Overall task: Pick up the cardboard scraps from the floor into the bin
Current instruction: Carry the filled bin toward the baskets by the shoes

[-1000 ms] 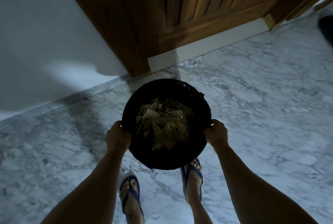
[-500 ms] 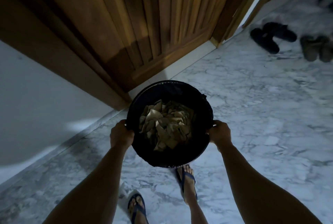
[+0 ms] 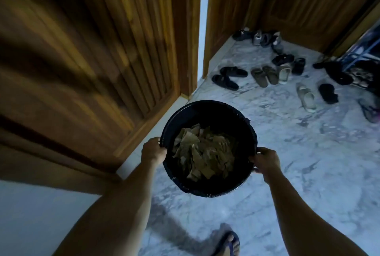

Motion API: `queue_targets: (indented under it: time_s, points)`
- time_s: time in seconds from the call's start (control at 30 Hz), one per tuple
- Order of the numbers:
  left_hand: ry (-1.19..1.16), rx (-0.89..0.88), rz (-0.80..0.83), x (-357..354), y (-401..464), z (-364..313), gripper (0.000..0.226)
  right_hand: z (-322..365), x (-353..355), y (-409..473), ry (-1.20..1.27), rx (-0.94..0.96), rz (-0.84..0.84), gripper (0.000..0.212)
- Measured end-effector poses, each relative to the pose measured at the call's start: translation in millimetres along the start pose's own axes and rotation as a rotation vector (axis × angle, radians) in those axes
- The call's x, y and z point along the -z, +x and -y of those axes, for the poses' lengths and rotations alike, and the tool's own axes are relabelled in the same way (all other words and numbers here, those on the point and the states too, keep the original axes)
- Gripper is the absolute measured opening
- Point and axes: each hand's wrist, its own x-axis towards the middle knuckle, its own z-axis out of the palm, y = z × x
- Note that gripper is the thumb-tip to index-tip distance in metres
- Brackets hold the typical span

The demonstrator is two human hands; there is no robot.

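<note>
bare forearms (image 3: pixel 127 200), blue flip-flop (image 3: pixel 227 242)

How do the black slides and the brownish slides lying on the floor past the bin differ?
The black slides are dark and lie splayed apart at an angle; the brownish slides are paler and lie side by side, nearly parallel. The black pair sits nearer the wooden door, the brownish pair further right. Both are open slip-on pairs lying on the marble floor.

Wooden door (image 3: pixel 86 60) at left smeared by motion blur, panel detail lost. Fingers of left hand (image 3: pixel 153 151) and right hand (image 3: pixel 266 162) hidden behind bin (image 3: pixel 207 109) rim. Bin's base unseen beneath cardboard scraps (image 3: pixel 203 152). Sandalled foot (image 3: pixel 228 243) cut by near edge. Far-right shoes (image 3: pixel 267 74) too small, dark heap beyond unreadable.
</note>
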Motion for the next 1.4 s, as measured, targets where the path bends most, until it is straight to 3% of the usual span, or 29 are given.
queue_targets:
  time_s: [0.33,0.67,0.87,1.03,1.4]
  points:
    - [0.039,-0.156,0.125,-88,-22,-259,0.021,2,230,49,0.208,-0.148,-0.185,0.031]
    - [0.109,-0.362,0.355,-241,-13,-506,0.011,-30,442,120,0.421,-0.273,-0.415,0.024]
    - [0.245,-0.488,0.5,-372,-17,-656,0.029,-95,549,176,0.568,-0.398,-0.562,0.025]
    - [0.308,-0.573,0.544,-501,-54,-755,0.014,-168,645,214,0.68,-0.47,-0.644,0.025]
    - [0.354,-0.528,0.693,-758,-170,-926,0.022,-332,879,304,0.7,-0.653,-0.666,0.027]
